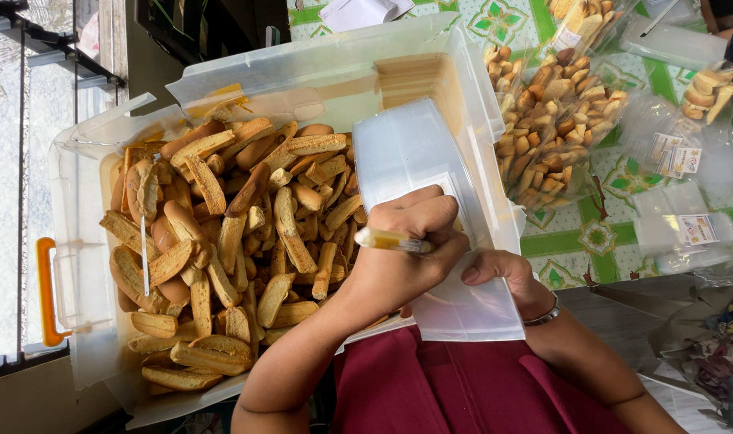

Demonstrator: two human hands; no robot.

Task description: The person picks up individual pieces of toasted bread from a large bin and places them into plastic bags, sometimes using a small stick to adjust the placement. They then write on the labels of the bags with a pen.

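Green-patterned cloth covers the table (pixel 616 241) at the far side, where filled clear bags of rusks (pixel 555 112) and flat empty bags (pixel 684 229) lie. Closer to us, a large clear plastic bin (pixel 85 201) with an orange handle (pixel 45 293) holds a heap of golden rusks (pixel 230 249). Across the bin's right edge rests a stack of clear plastic bags (pixel 431 177), and both our hands work on it. Our left hand (pixel 411 241) has its fingers curled tight around a yellowish pen-like stick (pixel 392 239), pressed down on the stack. Our right hand (pixel 503 273), a metal bracelet (pixel 546 313) at its wrist, lies just beside the left one, its thumb on the plastic; its other fingers seem tucked under the stack, though we cannot tell whether they grip it. Maroon cloth (pixel 463 386) covers our lap below.
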